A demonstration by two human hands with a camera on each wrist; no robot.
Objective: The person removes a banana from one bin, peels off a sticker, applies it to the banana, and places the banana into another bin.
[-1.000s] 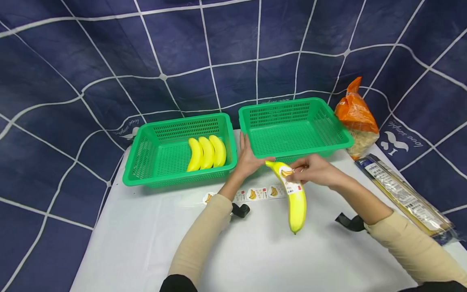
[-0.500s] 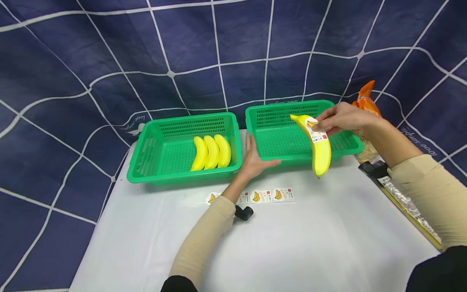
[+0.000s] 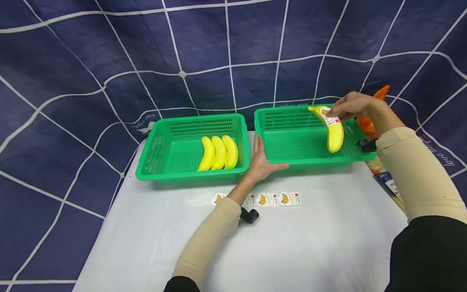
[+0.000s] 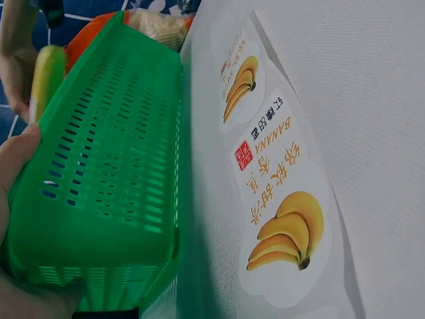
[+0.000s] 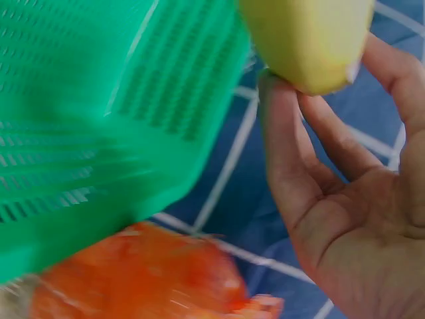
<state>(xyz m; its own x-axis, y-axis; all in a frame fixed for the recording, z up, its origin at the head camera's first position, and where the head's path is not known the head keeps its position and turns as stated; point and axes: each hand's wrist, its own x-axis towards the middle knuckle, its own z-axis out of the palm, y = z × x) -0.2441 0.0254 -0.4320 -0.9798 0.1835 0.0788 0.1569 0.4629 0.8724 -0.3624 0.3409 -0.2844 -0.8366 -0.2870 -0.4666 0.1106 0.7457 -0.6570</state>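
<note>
My right hand [image 3: 355, 104] pinches a yellow banana [image 3: 335, 136] near its upper end, over the right part of the right green basket [image 3: 321, 163]. The banana hangs slantwise and bears a white banana-picture label [image 3: 331, 121]. Close up in the right wrist view, thumb and fingers meet the sides of the banana [image 5: 309, 46]. My left hand [image 3: 260, 165] rests at the near left corner of this basket, with straight fingers along its side and the thumb out along the front rim. Three bananas [image 3: 219, 153] lie side by side in the left green basket [image 3: 175, 150].
A strip of banana labels [image 3: 270, 199] lies on the white table [image 3: 292, 247] in front of the baskets. Behind the right forearm are an orange bag [image 3: 366, 126] and a flat package [image 3: 387, 182]. A dark blue checked cloth [image 3: 204, 44] hangs behind.
The right hand has carried the banana from over the table, rightward and away, to over the right basket. The left hand stays at the basket's corner. The head view has shifted slightly.
</note>
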